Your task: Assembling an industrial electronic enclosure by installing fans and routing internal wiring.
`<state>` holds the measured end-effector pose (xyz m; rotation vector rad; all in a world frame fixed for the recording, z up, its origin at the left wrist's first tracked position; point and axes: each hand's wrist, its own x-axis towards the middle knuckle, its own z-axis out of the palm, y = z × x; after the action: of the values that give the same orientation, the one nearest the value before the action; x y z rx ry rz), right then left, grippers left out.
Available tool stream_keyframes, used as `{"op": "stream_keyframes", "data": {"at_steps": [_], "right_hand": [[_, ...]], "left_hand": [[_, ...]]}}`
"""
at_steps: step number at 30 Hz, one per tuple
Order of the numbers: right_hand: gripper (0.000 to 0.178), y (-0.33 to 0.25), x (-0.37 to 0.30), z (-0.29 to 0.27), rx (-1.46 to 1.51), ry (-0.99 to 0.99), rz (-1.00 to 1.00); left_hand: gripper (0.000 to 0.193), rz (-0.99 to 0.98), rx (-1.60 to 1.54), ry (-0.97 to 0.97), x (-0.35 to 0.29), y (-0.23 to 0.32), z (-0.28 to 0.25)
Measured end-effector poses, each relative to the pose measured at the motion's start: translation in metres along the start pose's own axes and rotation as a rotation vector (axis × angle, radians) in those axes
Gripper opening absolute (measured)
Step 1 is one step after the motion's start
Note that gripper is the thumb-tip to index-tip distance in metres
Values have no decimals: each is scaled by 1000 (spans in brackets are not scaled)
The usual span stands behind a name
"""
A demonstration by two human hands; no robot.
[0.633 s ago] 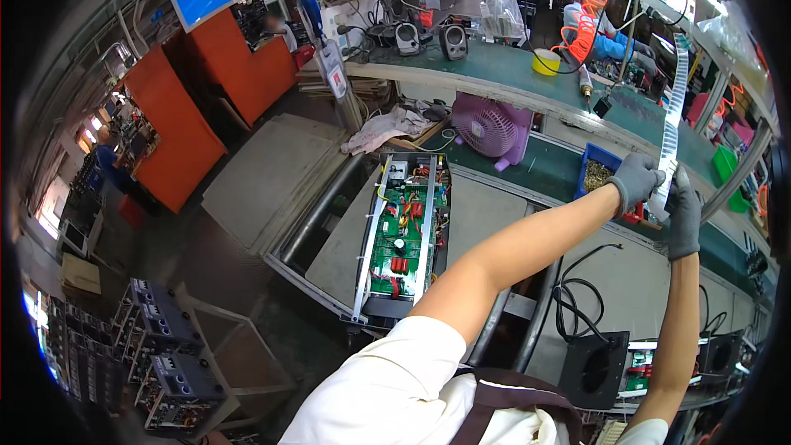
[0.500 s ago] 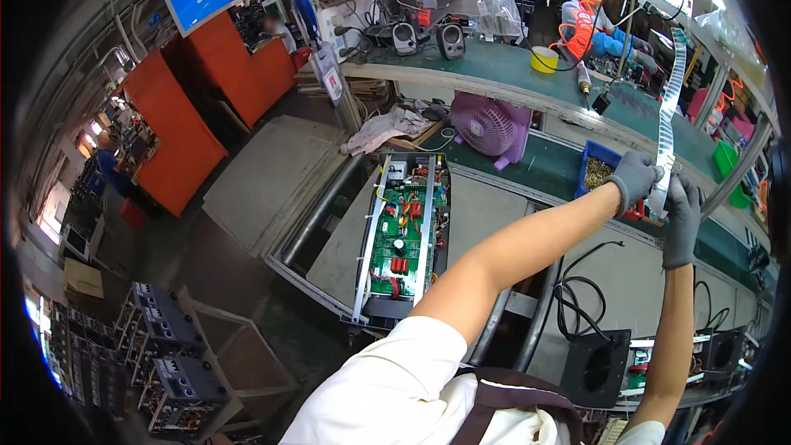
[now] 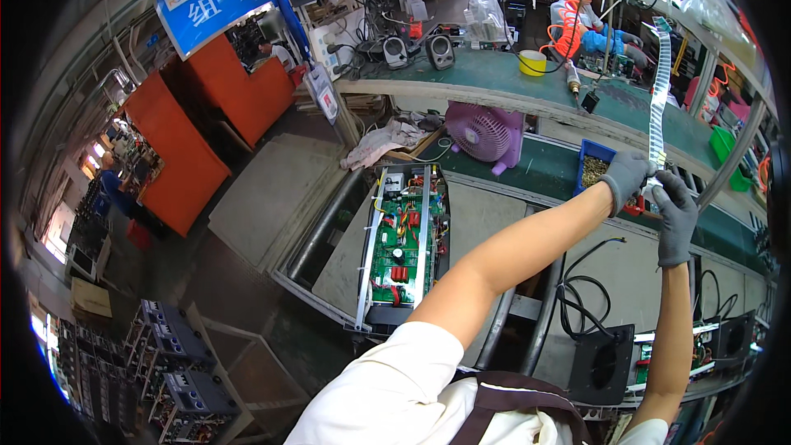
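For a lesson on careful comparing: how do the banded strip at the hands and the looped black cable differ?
The banded strip is pale and flat; the black cable is dark and looks rounded. The strip stretches up from the left hand and right hand; the cable lies looped on the grey board. The hands hold the strip; neither touches the cable. Both are long and narrow.

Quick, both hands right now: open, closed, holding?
Left hand: closed, holding the lower end of the pale strip.
Right hand: fingers bent at that same end; whether it grips cannot be told.
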<state>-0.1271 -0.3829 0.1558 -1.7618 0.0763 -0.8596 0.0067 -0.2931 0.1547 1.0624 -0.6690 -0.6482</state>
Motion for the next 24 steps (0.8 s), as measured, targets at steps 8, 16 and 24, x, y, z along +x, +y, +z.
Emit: {"op": "stream_keyframes", "data": {"at_steps": [8, 16, 24], "right_hand": [[35, -34, -16, 10, -28, 32, 38], [35, -20, -17, 9, 102, 40, -12], [38, -22, -17, 2, 55, 7, -26]], "left_hand": [[22, 111, 260, -99, 10, -21, -9], [15, -191, 23, -27, -24, 23, 1], [16, -163, 53, -15, -20, 26, 1]]}}
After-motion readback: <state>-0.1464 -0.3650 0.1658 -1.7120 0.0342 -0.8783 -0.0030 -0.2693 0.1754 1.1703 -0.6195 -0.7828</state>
